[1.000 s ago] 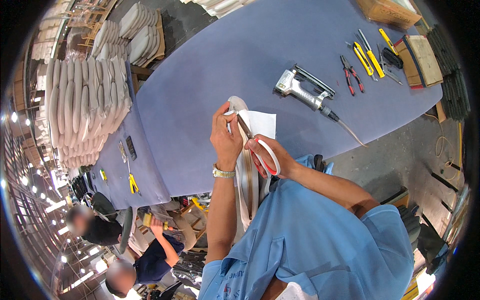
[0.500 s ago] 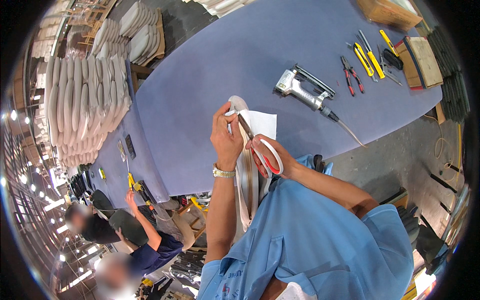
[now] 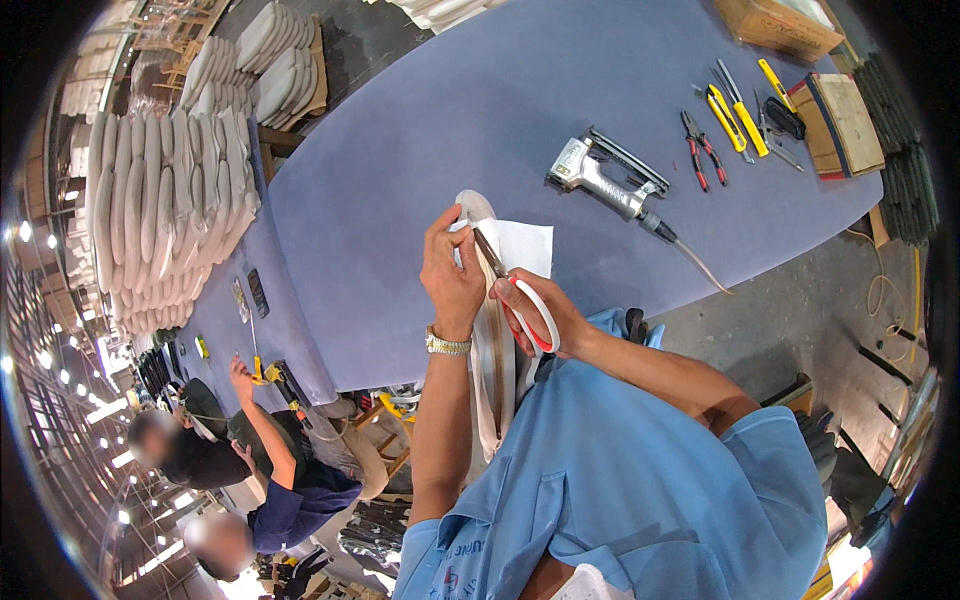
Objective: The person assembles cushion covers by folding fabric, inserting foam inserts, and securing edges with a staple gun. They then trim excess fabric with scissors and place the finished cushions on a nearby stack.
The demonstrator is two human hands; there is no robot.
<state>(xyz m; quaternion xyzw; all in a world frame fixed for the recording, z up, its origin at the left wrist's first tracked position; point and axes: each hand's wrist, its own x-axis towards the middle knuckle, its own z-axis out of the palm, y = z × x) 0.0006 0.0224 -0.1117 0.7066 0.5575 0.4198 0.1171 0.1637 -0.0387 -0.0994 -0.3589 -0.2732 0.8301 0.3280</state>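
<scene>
My left hand (image 3: 453, 275) is closed on the upper end of a light grey padded cushion (image 3: 493, 385), which stands on edge against my body at the table's near side. In my right hand (image 3: 553, 308) is a pair of scissors (image 3: 541, 306) with white and red handles. Their blades point up and left, along the cushion's edge, close to my left fingertips. A white flap of cloth (image 3: 527, 246) sticks out to the right behind the blades. What exactly lies between the blades is too small to tell.
A silver staple gun (image 3: 607, 180) with a hose lies right of my hands on the blue-grey table (image 3: 420, 150). Beyond it are pliers (image 3: 703, 150), yellow cutters (image 3: 727, 117) and boxes (image 3: 780, 25). Stacked cushions (image 3: 170, 200) stand at left. Two co-workers are at lower left.
The scissor handles have drawn closer together in my right hand. My left hand stays in place. A co-worker's raised hand has shifted left, off the yellow-handled tool.
</scene>
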